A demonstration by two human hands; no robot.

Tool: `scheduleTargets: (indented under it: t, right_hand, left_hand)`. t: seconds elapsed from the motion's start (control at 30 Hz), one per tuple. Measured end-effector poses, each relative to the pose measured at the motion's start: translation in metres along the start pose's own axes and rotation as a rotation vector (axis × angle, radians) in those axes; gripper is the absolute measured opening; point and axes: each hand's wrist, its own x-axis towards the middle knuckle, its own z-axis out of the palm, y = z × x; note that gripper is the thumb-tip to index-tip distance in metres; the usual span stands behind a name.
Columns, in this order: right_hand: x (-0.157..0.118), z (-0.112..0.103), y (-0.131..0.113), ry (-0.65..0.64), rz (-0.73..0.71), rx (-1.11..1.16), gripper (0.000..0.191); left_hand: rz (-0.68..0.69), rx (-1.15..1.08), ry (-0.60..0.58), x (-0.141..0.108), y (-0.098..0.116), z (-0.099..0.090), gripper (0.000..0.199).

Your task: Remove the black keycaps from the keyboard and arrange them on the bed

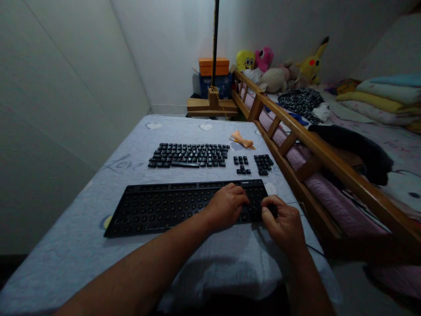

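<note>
A black keyboard base (164, 206) without its keycaps lies across the cloth-covered table. My left hand (226, 206) rests on its right part, fingers bent over the board. At the board's right end is my right hand (283, 221), thumb and index finger pinched close together; what they hold, if anything, is too dark to tell. Behind the base, loose black keycaps (190, 154) lie in keyboard order. Smaller groups sit to their right, the arrow and navigation keycaps (240, 160) and the number-pad keycaps (263, 163).
An orange cloth (242, 139) lies near the table's back right. A wooden bed rail (296, 127) runs along the right side, with plush toys and bedding beyond. Behind the table stand a wooden base (212, 105) with a dark pole and an orange box (213, 66).
</note>
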Motion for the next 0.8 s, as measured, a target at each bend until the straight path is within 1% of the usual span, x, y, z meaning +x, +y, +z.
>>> scheduleTargets:
  t: [0.23, 0.37, 0.6, 0.8]
  right_hand:
    - [-0.008, -0.018, 0.018, -0.021, 0.247, 0.083, 0.014]
    - [-0.012, -0.028, 0.028, -0.056, 0.329, 0.094, 0.018]
    - [-0.021, -0.037, 0.029, -0.092, 0.354, 0.042, 0.019]
    - [-0.022, -0.035, 0.027, -0.123, 0.265, 0.035, 0.016]
  left_hand:
    - [0.001, 0.000, -0.003, 0.001, 0.002, -0.002, 0.025]
    - [0.006, -0.013, 0.008, 0.000, 0.001, -0.001, 0.025]
    - [-0.002, -0.015, 0.003, 0.000, -0.001, 0.001, 0.024]
    - [-0.015, -0.017, -0.016, 0.001, 0.001, -0.001, 0.023]
